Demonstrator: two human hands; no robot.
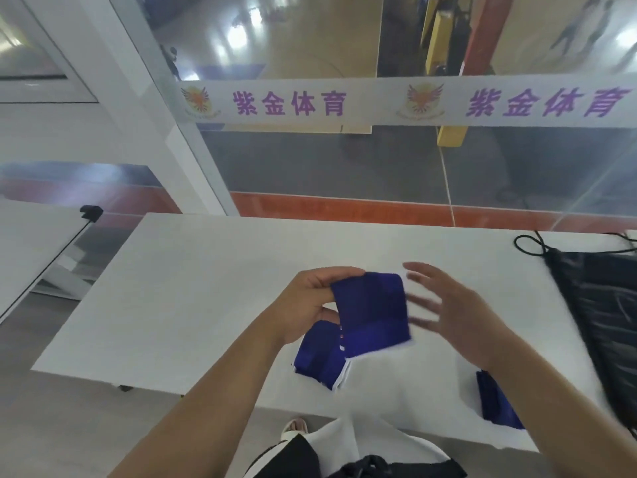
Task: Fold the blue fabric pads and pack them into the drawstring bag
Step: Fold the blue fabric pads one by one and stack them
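My left hand (306, 305) grips a folded blue fabric pad (374, 313) by its upper left corner and holds it above the white table (193, 288). My right hand (451, 305) hovers just right of that pad with fingers spread, blurred, holding nothing. Under the held pad, a second blue pad with white trim (319, 355) lies on the table. A third blue pad (496, 401) lies near the front edge, partly hidden by my right forearm. The black drawstring bag (599, 305) lies flat at the table's right end, its cord (527, 244) looped toward the back.
A glass wall with a white banner (344, 101) stands behind the table. At the left stands another white table (31, 243) with a small black device (91, 212) on its edge. My legs and one shoe (294, 427) show below the front edge.
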